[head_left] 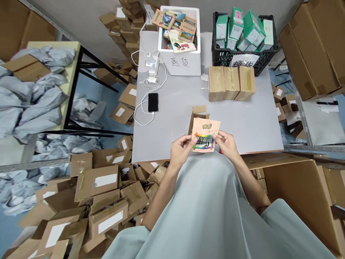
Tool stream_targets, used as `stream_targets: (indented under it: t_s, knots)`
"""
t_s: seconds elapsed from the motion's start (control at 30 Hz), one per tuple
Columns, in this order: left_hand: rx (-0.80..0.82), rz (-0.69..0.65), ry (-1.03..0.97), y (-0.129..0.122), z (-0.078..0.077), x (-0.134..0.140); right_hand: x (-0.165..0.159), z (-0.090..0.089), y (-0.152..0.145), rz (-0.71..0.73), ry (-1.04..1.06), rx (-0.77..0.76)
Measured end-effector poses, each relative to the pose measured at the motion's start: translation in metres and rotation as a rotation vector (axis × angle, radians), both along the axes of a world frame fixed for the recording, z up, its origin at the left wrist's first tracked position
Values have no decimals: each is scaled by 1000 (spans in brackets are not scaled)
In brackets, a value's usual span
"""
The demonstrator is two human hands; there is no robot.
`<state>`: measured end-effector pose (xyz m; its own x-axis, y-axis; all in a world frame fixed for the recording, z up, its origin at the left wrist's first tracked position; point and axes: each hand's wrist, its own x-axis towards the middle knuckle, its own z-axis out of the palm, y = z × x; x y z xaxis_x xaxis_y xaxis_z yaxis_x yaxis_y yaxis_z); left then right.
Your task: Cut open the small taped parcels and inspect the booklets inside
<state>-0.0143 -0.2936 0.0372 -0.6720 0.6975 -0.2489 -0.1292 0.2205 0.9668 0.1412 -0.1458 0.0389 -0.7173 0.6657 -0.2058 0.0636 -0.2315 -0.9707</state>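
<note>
Between both hands, at the table's front edge, is a thin peach-coloured book [206, 126] with a rainbow-framed picture on its cover. My left hand [181, 149] pinches its left edge, thumb on the cover. Gripping the opposite edge, my right hand [226, 144] also has its thumb on the front. Just behind the book stands a small opened cardboard box [198, 109] with its flap up, partly hidden by the book. A bit of something red shows below my right hand; I cannot make out what it is.
On the grey table [178, 97] are a white foam bin [182, 64] of books, a black crate [218, 59] of green-and-white boxes, several taped cartons [231, 83], a phone [153, 103] and cables. Used boxes [105, 180] heap at left; a large carton [293, 187] stands at right.
</note>
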Motion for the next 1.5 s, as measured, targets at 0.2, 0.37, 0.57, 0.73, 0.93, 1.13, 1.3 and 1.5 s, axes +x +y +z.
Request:
stream_targets:
  t_s: [0.2, 0.37, 0.57, 0.73, 0.93, 1.13, 1.3, 1.5]
  knots:
    - [43, 41, 248, 1, -6, -4, 8, -8, -1, 15, -44, 234]
    - [175, -7, 527, -4, -11, -14, 18, -4, -3, 63, 51, 660]
    - [182, -36, 602, -7, -9, -18, 23, -5, -6, 21, 105, 692]
    - [54, -52, 370, -7, -10, -14, 15, -25, 0, -104, -93, 217]
    - [59, -34, 399, 3, -5, 5, -4, -58, 2, -65, -66, -5]
    - [176, -202, 669, 15, 4, 37, -15, -61, -5, 42, -24, -52]
    - [137, -21, 611, 19, 7, 27, -16, -66, -2, -41, -7, -146]
    - [-76, 49, 223, 21, -14, -21, -13, -64, 3, -185, -61, -187]
